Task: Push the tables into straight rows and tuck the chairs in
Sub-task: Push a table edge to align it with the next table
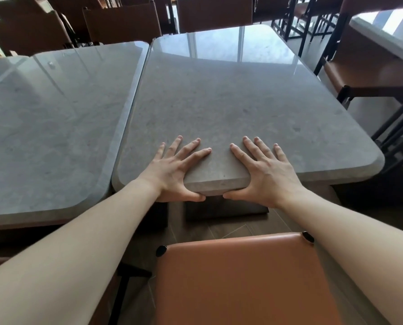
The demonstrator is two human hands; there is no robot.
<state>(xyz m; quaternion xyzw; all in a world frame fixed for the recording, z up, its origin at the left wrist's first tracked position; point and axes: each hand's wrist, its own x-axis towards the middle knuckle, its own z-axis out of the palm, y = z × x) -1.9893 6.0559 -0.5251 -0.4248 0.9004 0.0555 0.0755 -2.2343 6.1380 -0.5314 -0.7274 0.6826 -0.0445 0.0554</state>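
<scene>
At near edge of right table (231, 95), both hands clamp rim: left hand (172, 172), right hand (266, 174), fingers (197, 156) spread on surface, thumbs under. Table extends toward 12 o'clock; left table (55, 118) at 9 o'clock, seam nearly closed. Chair (238, 277) at 6 o'clock, untucked.

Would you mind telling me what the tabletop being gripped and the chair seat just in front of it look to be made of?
The tabletop looks like grey stone or a stone-look slab: mottled flecks, a thick matte edge, and a glossy far end mirroring the windows. The chair seat appears to be smooth tan leather or leatherette with a soft sheen; which one cannot be told. Its corner caps look like black plastic or metal.
</scene>
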